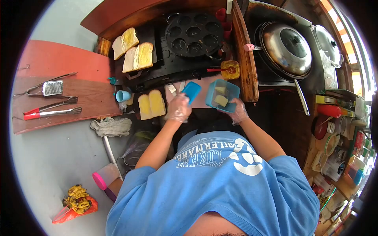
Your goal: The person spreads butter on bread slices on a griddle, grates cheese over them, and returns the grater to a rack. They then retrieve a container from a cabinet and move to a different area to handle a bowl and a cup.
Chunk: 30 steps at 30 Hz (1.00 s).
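Left hand (179, 109) holds lid (191, 91); right hand (238, 112), tub (211, 98).

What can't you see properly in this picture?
Head view:
- Under the steel lid: the lid covers it.
- The yellow blocks in the blue tub, held by the right hand: too small to identify.
- The left hand fingertips: behind the blue lid.
- The shelf clutter: blurred, cut by the right edge.
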### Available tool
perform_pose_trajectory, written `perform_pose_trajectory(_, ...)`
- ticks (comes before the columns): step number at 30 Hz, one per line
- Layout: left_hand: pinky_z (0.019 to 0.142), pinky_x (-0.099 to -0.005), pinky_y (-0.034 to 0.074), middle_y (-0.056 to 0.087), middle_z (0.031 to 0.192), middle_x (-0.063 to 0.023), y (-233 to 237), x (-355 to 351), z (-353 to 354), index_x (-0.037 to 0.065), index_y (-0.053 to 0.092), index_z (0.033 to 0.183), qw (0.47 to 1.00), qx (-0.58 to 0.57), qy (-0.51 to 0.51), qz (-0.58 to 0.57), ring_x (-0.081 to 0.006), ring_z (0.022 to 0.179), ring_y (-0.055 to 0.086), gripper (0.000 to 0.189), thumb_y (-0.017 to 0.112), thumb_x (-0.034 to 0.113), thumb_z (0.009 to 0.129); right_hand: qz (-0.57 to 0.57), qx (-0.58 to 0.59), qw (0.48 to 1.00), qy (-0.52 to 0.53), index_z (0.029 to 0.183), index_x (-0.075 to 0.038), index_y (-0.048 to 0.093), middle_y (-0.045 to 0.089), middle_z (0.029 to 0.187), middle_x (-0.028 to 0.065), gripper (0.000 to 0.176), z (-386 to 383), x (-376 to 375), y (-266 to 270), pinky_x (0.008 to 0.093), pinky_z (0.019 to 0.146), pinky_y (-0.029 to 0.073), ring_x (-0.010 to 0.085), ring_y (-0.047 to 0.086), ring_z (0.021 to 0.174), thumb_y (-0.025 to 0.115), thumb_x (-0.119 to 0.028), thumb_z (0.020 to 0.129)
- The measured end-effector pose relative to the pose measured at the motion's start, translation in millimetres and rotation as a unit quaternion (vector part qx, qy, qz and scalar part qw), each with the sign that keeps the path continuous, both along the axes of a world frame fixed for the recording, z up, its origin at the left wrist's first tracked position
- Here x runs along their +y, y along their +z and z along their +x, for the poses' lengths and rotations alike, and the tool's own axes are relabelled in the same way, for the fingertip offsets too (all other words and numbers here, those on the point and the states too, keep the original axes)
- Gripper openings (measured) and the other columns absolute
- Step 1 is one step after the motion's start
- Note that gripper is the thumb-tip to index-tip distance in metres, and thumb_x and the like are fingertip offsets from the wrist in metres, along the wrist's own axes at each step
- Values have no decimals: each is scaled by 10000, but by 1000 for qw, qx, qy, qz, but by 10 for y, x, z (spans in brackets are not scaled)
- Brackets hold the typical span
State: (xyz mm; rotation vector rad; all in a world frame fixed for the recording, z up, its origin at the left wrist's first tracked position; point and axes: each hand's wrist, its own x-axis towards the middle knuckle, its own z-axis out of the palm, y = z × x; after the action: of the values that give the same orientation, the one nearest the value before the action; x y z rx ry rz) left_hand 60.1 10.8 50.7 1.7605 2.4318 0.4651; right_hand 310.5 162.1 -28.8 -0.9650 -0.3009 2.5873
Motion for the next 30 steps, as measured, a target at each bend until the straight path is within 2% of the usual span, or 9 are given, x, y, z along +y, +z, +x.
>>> perform_pose_trajectory(4,681,-427,585,672,871,-211,-519,409,340,-30,618,910,973,133,-23,-188,-348,792,711,196,662,100,770,-9,26,1000,5,1376,-35,489,582,1308,186,572,130,-8,113,569,929,541,388,609,1163,550,-216,837)
perform_pose_trajectory(9,853,-472,544,671,1097,-239,-404,569,418,-29,615,1128,976,-16,-43,-214,-370,993,681,634,810,418,722,-2,22,1000,19,1449,-66,418,546,1380,170,598,121,16,-72,642,977,503,401,572,1236,528,-212,880)
perform_pose_trajectory(11,901,-483,520,655,1204,-214,-146,368,246,-17,709,1051,982,44,-115,-145,-357,1059,659,518,803,360,710,150,-20,983,108,1435,-72,428,540,1385,171,605,94,57,-292,638,978,498,389,565,1245,542,-195,854)
perform_pose_trajectory(12,918,-480,515,650,1221,-198,35,261,106,18,721,1022,985,44,-81,-147,-343,1077,649,468,799,362,715,-30,-4,998,57,1402,-67,462,543,1376,174,596,4,111,-301,648,969,490,398,568,1230,557,-189,827)
perform_pose_trajectory(15,843,-443,533,670,1046,-190,98,-29,-701,46,717,904,995,20,62,-77,-355,974,659,299,765,286,733,20,-67,994,87,1364,-57,498,549,1356,168,580,-216,79,-240,666,962,478,413,564,1223,570,-195,806)
perform_pose_trajectory(18,758,-470,513,639,891,-209,1802,-251,-1291,37,628,834,941,-1,270,205,-401,843,634,136,684,157,803,56,-113,986,106,1345,-50,514,556,1329,158,565,-335,73,-267,675,934,491,423,560,1222,591,-190,803)
perform_pose_trajectory(21,861,-479,527,665,1036,-261,3077,-483,-1753,-14,575,1130,817,212,411,343,-439,950,656,326,677,123,851,63,-171,976,119,1345,-51,510,552,1315,162,557,-460,74,-432,668,899,514,420,555,1210,602,-153,806)
perform_pose_trajectory(23,891,-484,523,657,1092,-261,3465,-627,-2120,5,531,1256,735,231,487,412,-419,1018,653,474,693,197,854,91,-181,973,111,1362,-38,463,563,1272,183,604,-531,66,-447,691,880,502,433,581,1156,600,-117,779)
perform_pose_trajectory(30,955,-499,508,671,1135,-282,3582,-595,-2608,14,436,1378,687,42,619,377,-428,1081,659,566,642,174,876,217,-262,924,174,1358,-54,487,550,1295,176,540,-642,-81,-289,567,811,571,375,574,1131,646,-268,889)
